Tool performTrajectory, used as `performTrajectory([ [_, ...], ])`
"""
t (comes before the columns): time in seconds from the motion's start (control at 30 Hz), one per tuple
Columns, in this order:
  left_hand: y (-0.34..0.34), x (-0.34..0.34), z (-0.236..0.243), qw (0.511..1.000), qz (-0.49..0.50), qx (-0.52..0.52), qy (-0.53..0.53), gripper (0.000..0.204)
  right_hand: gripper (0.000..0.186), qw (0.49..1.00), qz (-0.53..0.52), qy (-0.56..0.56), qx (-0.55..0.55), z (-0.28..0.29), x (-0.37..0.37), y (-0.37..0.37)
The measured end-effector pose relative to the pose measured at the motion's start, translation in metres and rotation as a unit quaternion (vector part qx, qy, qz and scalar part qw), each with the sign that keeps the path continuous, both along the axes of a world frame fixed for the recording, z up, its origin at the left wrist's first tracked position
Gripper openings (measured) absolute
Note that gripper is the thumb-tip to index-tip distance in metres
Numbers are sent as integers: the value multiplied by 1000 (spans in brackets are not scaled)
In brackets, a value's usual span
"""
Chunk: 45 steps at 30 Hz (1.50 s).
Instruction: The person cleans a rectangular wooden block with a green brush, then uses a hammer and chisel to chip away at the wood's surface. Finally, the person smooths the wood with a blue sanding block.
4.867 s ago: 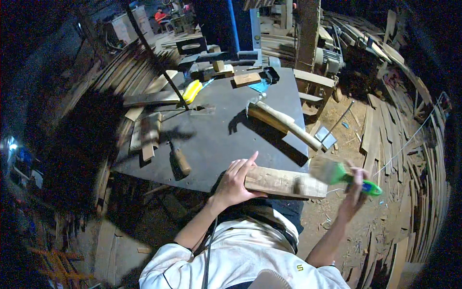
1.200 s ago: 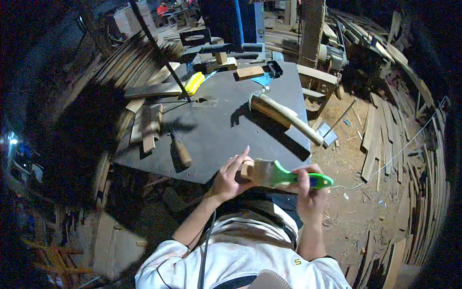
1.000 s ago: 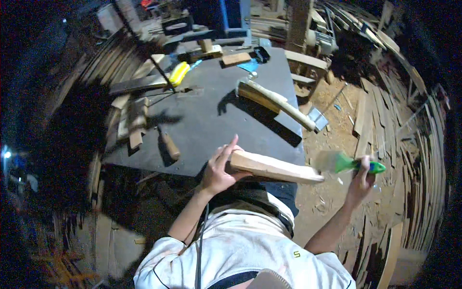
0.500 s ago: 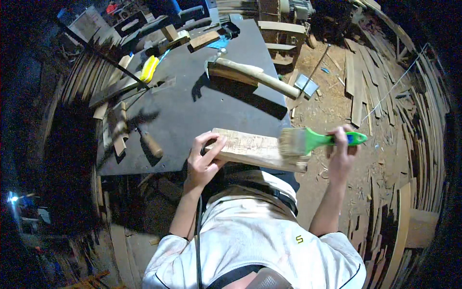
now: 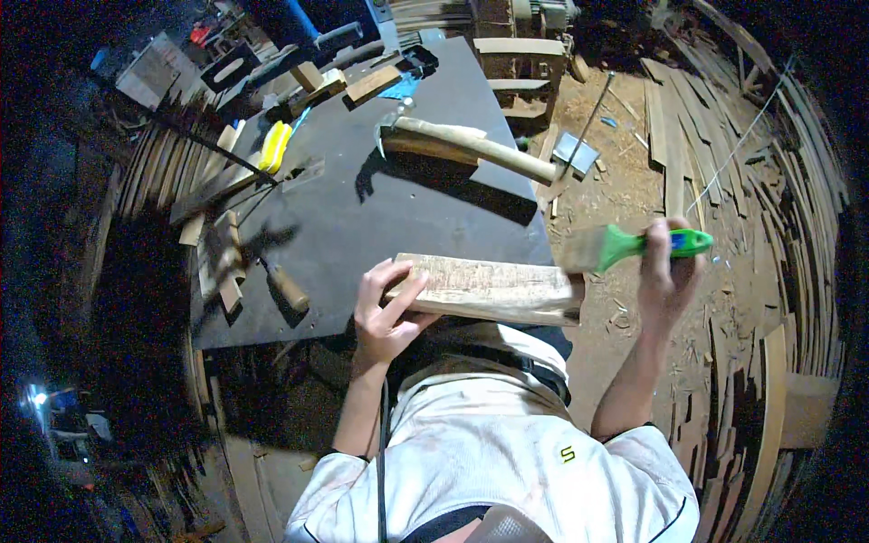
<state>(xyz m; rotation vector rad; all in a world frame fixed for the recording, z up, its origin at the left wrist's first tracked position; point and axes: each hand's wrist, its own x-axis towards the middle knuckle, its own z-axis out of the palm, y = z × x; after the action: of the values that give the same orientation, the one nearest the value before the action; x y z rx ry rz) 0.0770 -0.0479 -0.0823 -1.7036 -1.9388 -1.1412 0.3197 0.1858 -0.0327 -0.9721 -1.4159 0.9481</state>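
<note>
My left hand (image 5: 387, 303) grips the left end of a pale, rough-faced wooden block (image 5: 493, 287), thumb on top and fingers around the end. The block lies crosswise in front of my waist, by the near edge of the dark table. My right hand (image 5: 668, 267) is closed around the green handle of a paintbrush (image 5: 625, 247). Its wide, pale bristles point left, just above the block's right end; whether they touch the wood I cannot tell. Farther up the table, a claw hammer (image 5: 475, 149) rests over another wooden block, its handle reaching past the right edge.
On the table (image 5: 335, 226) lie a wooden-handled tool (image 5: 288, 288), a yellow object (image 5: 275, 147) and several wood pieces. A dustpan-like metal plate with a rod (image 5: 576, 152) stands on the shaving-strewn floor at right. Stacked planks (image 5: 688, 154) line the right side.
My right hand has moved the brush right and slightly up, from the block's top face to its right end. The left hand keeps its hold on the block.
</note>
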Motion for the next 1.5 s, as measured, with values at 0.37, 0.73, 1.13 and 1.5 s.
performTrajectory([
  [0.37, 34, -12, 19, 999, 34, -38, -11, 63, 24, 996, -61, 26, 63, -2, 6, 9],
  [0.73, 53, -16, 12, 994, 86, -52, -52, 66, 29, 988, -36, 147, 38, -17, 5, 7],
  [1.13, 49, -15, 2, 995, 82, -43, -43, 58, 24, 985, 44, 168, -4, -45, -3, 4],
  [1.5, -14, -15, 39, 975, 153, 125, 100, 40, 8, 956, 282, 39, 76, -18, -54, -74],
])
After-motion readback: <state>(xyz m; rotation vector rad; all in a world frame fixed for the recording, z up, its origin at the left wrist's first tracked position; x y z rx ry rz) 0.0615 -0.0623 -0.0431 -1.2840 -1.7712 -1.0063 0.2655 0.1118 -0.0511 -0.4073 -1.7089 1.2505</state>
